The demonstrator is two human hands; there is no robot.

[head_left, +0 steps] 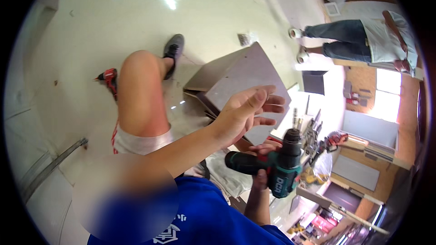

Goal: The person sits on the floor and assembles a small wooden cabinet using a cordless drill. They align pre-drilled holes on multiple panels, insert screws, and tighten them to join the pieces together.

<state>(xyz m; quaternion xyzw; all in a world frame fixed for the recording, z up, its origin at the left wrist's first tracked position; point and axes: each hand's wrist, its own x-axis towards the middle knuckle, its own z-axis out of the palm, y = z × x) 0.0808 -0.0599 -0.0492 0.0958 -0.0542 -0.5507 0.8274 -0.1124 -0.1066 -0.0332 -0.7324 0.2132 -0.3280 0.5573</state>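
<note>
My left hand (250, 109) is raised over a grey-brown panel box (243, 75), fingers spread and holding nothing. From this view I cannot tell whether it touches the box. Close beside it, my right hand (260, 180) is wrapped round a green and black cordless drill (281, 165). A long drill bit (295, 118) sticks out of the chuck toward the top of the view. The drill partly covers the fingers of my right hand. The box stands tilted in view on the floor, beyond my bent knee (143, 86).
A red cordless drill (109, 79) lies on the pale floor (113, 27) left of my leg. Another person (363, 41) stands at the upper right. A dark box (313, 82), a red power tool (337, 138) and shelving with boards (356, 172) fill the right side.
</note>
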